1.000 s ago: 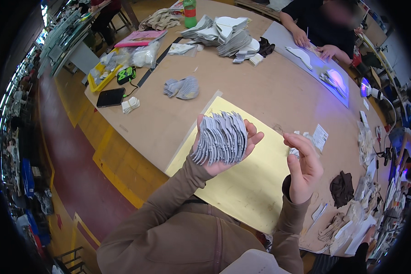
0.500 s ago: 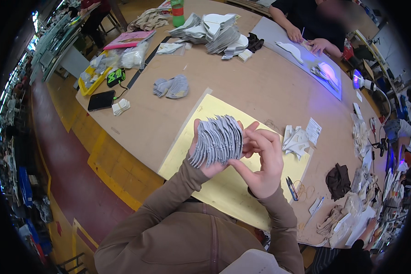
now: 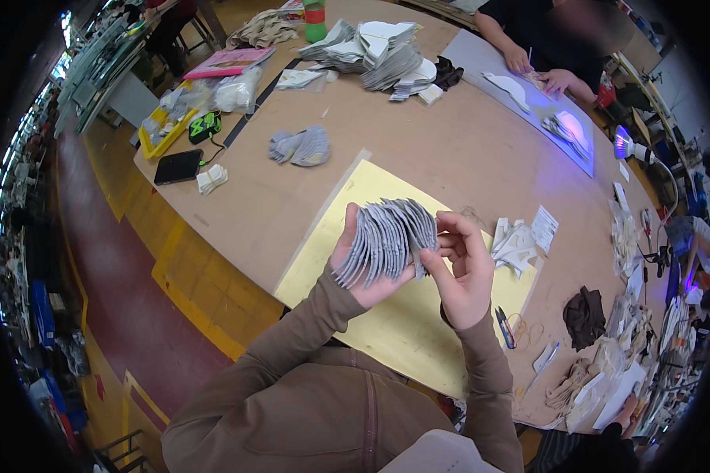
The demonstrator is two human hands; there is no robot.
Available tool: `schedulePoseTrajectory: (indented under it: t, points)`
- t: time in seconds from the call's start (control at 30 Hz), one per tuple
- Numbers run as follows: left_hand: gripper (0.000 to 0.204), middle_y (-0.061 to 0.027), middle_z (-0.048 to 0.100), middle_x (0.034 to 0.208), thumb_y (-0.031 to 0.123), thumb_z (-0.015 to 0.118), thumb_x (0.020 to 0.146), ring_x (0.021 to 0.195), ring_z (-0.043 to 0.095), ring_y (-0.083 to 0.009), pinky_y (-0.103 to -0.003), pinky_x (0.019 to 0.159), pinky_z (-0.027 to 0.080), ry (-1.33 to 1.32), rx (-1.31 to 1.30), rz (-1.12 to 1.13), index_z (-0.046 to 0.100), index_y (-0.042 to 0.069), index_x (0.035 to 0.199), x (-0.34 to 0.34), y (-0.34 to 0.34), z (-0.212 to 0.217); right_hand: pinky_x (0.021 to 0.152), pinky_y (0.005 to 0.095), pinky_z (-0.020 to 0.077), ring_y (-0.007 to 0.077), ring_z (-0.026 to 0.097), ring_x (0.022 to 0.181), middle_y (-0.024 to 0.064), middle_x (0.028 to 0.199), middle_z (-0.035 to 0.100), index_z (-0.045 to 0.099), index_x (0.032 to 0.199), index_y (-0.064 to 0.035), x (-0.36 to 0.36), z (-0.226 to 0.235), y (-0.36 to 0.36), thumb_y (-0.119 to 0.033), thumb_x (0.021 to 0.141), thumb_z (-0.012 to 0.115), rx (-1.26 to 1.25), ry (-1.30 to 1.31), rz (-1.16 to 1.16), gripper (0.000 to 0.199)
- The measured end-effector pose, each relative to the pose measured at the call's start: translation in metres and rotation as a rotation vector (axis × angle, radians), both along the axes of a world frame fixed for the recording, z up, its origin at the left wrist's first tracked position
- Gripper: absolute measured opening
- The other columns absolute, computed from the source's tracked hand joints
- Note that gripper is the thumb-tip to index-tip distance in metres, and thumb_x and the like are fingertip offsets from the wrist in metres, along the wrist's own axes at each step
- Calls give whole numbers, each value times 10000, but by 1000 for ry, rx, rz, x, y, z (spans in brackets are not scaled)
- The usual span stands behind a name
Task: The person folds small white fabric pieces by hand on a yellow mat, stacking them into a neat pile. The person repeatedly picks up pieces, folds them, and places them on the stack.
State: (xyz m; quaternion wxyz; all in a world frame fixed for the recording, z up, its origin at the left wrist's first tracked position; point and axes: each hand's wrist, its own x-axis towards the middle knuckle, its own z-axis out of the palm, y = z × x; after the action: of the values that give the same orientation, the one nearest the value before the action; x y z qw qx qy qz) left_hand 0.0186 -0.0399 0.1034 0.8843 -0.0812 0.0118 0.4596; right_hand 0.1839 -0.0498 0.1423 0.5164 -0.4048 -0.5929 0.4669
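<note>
A fanned stack of thin grey fabric pieces (image 3: 384, 240) rests in my left hand (image 3: 372, 293), whose thumb and palm wrap its left end and underside. At the stack's right end, my right hand (image 3: 467, 276) pinches the outermost pieces between thumb and fingers. Both hands are over a yellow board (image 3: 394, 351) lying on the brown table. Several white cut pieces (image 3: 514, 243) lie on the board's right edge, beside a printed paper slip (image 3: 543, 227). Small thread snips (image 3: 505, 327) are close to my right wrist.
Beyond the board lies a grey bundle (image 3: 300, 147), with a phone (image 3: 178, 167) and yellow tray (image 3: 164, 134) to its left. Stacked grey-white pieces (image 3: 386, 57) stand at the back. Across the table, another person's hands (image 3: 558, 81) work near a purple-lit lamp (image 3: 625, 147).
The stack has shifted slightly right and fanned differently. My right thumb has come up from below the stack's right end onto its outer pieces, with the fingers behind.
</note>
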Motion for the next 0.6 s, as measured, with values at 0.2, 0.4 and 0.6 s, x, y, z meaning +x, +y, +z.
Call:
schedulePoseTrajectory:
  t: [0.2,0.4,0.6]
  points:
    - [831,-206,417,1428,666,475,898,1338,383,-333,-480,1156,263,-189,-39,18,390,10,1400,-4,-1,-6,865,263,463,125,548,961,111,1177,541,442,1326,39,-2,-1,1,39,893,567,-82,-21,61,451]
    - [687,-161,504,1376,552,550,908,1286,464,-305,-443,1135,323,-87,59,-32,467,28,1346,-6,6,2,815,277,504,142,595,897,130,1152,552,459,1320,33,4,-2,3,62,884,564,-110,73,20,450]
    - [701,-159,479,1348,302,724,839,1244,470,-317,-399,1058,378,1099,712,180,382,5,1374,-27,11,-37,785,308,512,203,625,901,151,1159,591,555,1235,22,81,21,-11,42,856,581,238,-425,-466,380]
